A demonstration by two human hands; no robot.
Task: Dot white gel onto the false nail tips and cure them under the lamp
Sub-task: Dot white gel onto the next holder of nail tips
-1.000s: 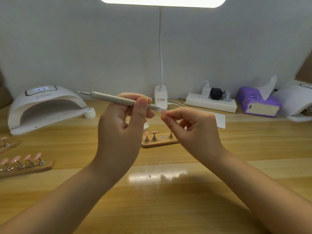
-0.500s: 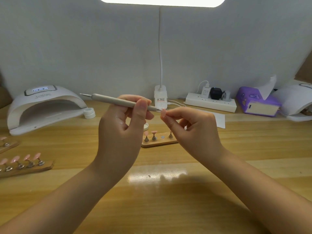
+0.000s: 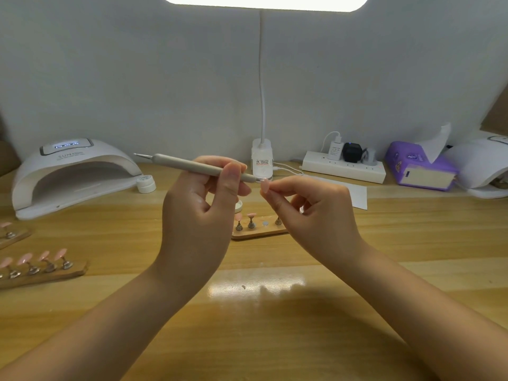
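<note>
A wooden table (image 3: 275, 339) is stretching under both hands. Far left of the left hand, a white curing lamp (image 3: 71, 174) is standing with its mouth open toward the person, its top display glowing. Well right of the right hand, a purple tissue box (image 3: 417, 167) is sitting next to a white power strip (image 3: 343, 167) with plugs in it. Behind the hands a desk lamp base (image 3: 262, 158) is standing against the wall.

The left hand (image 3: 198, 213) is holding a grey dotting pen (image 3: 192, 165) between thumb and curled fingers, the pen lying nearly level with its far tip pointing left. The right hand (image 3: 310, 210) is pinching a pink nail tip (image 3: 264, 186) in its fingertips, just at the near end of the pen.

Below and between the hands, a small wooden stand (image 3: 258, 232) is carrying more nail tips on pegs. Lower left of the left hand, a longer stand (image 3: 41, 273) is carrying a row of pink tips. A small white jar (image 3: 146, 183) is resting just beside the curing lamp.
</note>
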